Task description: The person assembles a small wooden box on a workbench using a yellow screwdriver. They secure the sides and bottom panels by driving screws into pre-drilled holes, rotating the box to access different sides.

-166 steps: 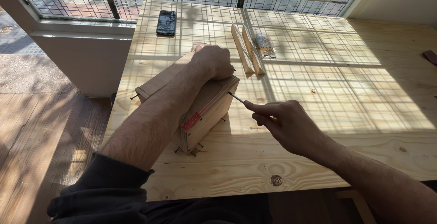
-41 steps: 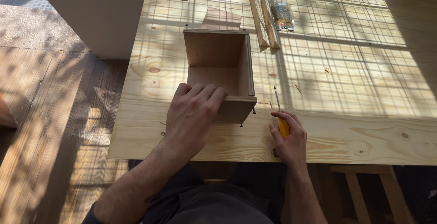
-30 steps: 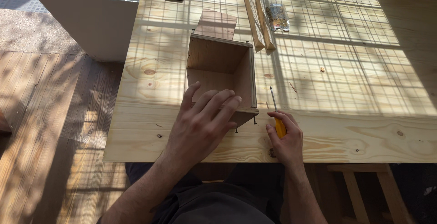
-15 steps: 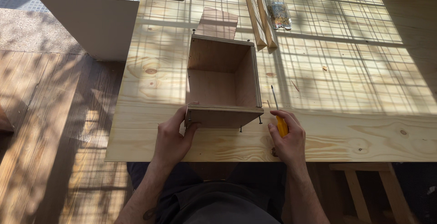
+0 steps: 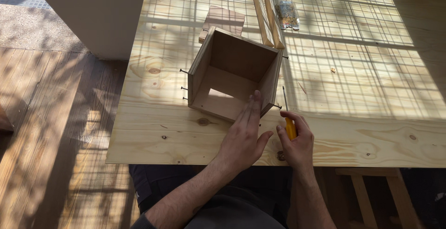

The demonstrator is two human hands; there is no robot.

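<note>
While the left hand point(image 5: 244, 138) rests flat, fingers spread, on the box point(image 5: 234, 75), seemingly light, rigid, best held by its walls, the right hand point(image 5: 295, 140) pinches a screwdriver point(image 5: 289, 123).

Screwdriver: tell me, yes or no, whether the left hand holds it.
No. The yellow-handled screwdriver sits in the right hand, while the left hand rests flat on the near edge of the wooden box.
</note>
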